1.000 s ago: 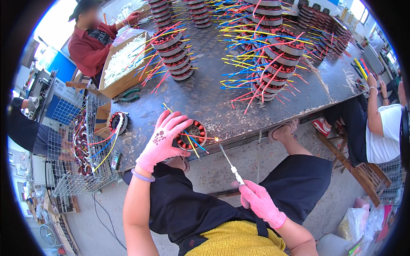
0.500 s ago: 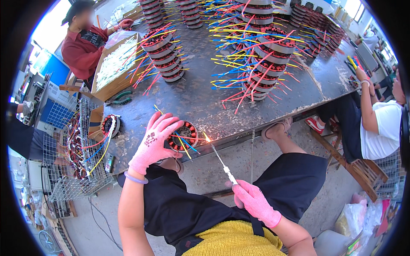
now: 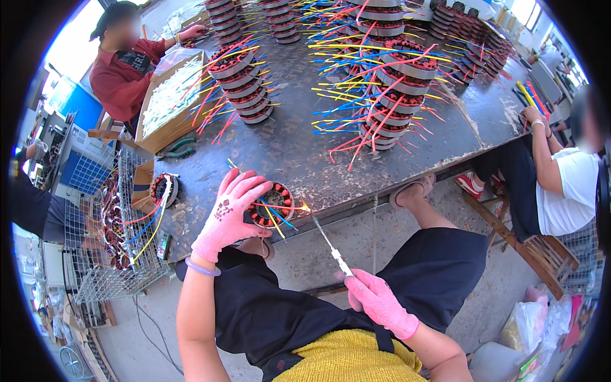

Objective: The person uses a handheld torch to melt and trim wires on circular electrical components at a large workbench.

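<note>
My left hand (image 3: 230, 210), in a pink glove, grips the left side of a small motor stator (image 3: 280, 193) at the table's front edge. The stator is a ring with red coils; blue, yellow and red wires come out of it. My right hand (image 3: 382, 302), also gloved in pink, is closed around a slim torch (image 3: 339, 258) with a white body and a long thin metal neck. A small orange flame (image 3: 306, 207) burns by the neck's tip, at the end of the stator's red wire (image 3: 290, 208).
Stator stacks (image 3: 245, 86) with wires sticking out stand across the dark table (image 3: 299, 137). At the left are a cardboard box (image 3: 143, 130) of white strips, green-handled pliers (image 3: 180, 149), another stator (image 3: 164, 188) and a wire basket (image 3: 121, 280). Co-workers sit left and right.
The torch tip and flame have shifted slightly left, closer in along the red wire. My left hand and the stator stay put. The co-worker at the right has lowered their hands a little.
</note>
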Tool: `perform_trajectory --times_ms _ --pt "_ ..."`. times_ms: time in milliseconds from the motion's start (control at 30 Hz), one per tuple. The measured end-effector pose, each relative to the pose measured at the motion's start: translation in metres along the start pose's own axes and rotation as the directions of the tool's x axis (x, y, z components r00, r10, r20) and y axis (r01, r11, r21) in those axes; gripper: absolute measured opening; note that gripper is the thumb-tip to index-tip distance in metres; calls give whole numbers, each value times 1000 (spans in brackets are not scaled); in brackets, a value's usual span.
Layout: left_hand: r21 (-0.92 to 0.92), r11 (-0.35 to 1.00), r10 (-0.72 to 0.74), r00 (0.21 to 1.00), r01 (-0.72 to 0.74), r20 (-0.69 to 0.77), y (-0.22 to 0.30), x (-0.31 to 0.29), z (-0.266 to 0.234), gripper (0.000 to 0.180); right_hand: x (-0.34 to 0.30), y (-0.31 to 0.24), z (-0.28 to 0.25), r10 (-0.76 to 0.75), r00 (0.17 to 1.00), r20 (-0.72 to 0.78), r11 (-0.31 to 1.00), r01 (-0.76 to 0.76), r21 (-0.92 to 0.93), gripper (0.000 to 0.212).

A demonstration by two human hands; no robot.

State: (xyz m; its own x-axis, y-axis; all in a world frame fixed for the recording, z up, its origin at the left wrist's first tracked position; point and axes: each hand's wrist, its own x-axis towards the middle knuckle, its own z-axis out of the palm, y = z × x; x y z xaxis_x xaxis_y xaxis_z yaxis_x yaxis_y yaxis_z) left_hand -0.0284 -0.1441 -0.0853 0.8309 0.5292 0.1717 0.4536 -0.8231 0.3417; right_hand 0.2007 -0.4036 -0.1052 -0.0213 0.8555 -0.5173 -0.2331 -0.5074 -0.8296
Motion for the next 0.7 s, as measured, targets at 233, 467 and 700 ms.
perform_trajectory --times_ms 233,467,700 --pt "5 1000 -15 1000 15 10 1 -2 -1 95 -2 -14 4 2 1000 3 1000 -2 -25 33" --pt "18 1000 -9 1000 9 10 -1 -2 1 95 -2 -10 1 1 1000 -2 999 -1 -52 35" --pt "18 1000 -7 1000 7 12 0 -2 1 95 -1 -11 2 2 1000 9 999 -2 -38 35"
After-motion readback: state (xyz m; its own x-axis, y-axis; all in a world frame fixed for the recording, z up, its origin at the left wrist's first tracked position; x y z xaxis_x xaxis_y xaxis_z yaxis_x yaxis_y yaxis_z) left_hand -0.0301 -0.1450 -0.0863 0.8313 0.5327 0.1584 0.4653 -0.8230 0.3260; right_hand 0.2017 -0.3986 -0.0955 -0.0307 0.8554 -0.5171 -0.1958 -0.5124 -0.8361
